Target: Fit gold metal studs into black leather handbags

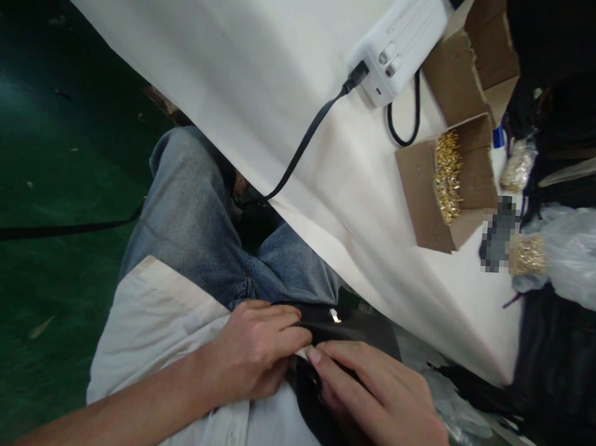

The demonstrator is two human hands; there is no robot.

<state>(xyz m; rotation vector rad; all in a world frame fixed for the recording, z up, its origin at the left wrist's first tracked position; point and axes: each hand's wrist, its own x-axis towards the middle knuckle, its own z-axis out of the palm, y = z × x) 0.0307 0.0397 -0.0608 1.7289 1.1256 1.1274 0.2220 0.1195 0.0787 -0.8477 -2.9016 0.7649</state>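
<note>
Right hand (388,401) | left hand (256,347) | 2 grips, black material (345,325) (glossy)

Light is dim — the green floor (40,276) sinks into shadow, a glint (335,315) marks the black material (360,327) — and pixelation hides a patch (498,235) at right.

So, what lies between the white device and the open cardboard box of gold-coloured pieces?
In the head view, a loop of black cord lies between the white device and the box, against the white surface.
</note>
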